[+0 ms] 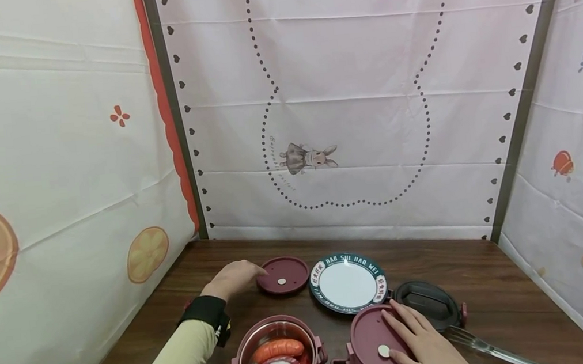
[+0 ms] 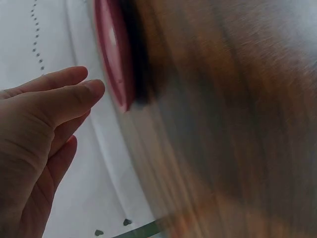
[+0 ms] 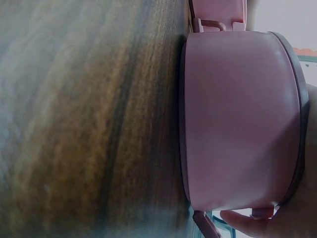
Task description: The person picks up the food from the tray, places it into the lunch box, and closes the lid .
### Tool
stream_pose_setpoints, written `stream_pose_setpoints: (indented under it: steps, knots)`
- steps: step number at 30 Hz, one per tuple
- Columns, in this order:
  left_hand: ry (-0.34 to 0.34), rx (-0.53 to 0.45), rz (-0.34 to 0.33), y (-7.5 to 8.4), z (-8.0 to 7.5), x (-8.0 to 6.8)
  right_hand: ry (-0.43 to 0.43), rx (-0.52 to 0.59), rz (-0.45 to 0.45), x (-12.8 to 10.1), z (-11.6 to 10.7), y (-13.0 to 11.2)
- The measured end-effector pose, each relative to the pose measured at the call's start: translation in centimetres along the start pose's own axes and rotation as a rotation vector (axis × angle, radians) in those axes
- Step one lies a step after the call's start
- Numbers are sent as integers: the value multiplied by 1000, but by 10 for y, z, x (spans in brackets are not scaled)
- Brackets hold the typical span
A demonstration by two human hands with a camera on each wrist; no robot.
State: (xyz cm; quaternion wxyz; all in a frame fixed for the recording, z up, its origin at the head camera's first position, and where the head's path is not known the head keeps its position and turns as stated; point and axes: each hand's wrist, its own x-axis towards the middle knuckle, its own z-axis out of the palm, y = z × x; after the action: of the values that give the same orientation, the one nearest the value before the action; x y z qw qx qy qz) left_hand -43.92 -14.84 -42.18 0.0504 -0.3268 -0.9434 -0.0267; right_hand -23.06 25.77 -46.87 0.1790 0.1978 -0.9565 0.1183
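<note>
My left hand [image 1: 247, 273] reaches over the table to a round maroon lid [image 1: 282, 275] lying flat. The fingers are straight and stop at the lid's left edge. In the left wrist view a small gap shows between my fingertips [image 2: 94, 88] and the lid [image 2: 111, 54]. My right hand [image 1: 403, 331] lies flat on the lid of a closed maroon container [image 1: 367, 337] at the front. The container's pink side wall [image 3: 237, 119] fills the right wrist view, with my thumb [image 3: 245, 220] at its rim. An open maroon container [image 1: 277, 354] with sausage and other food stands to its left.
A white plate with a dark green rim [image 1: 349, 284] lies in the middle. A dark lid [image 1: 427, 303] lies to its right, and a metal fork [image 1: 488, 348] at the front right. Printed cloth walls enclose the wooden table [image 1: 487, 280] on three sides.
</note>
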Motion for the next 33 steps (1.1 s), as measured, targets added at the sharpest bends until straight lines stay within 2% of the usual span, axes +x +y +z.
stream_pose_setpoints:
  steps: [4, 9, 11, 14, 20, 23, 29, 33]
  knots:
    - [-36, -20, 25, 2, 12, -4, -22, 10, 4, 1, -2, -2]
    - [-42, 88, 32, 2, 23, -4, -19, 14, -12, 2, -3, -4]
    - [-33, 121, 29, 2, 25, -5, -17, 9, -15, 2, -2, -4]
    - [-15, 120, 20, 5, 20, -8, -11, 1, -18, 2, -1, -4]
    - [16, 109, 70, 14, -7, -19, 21, 2, -21, 0, 0, -3]
    - [32, 95, 115, 26, -26, -30, 32, 0, -22, -1, 1, -1]
    - [85, 89, 250, 70, -68, -66, 50, -19, -25, -1, 2, 1]
    - [78, 128, 343, 100, -87, -95, 35, -18, -19, -1, 2, 2]
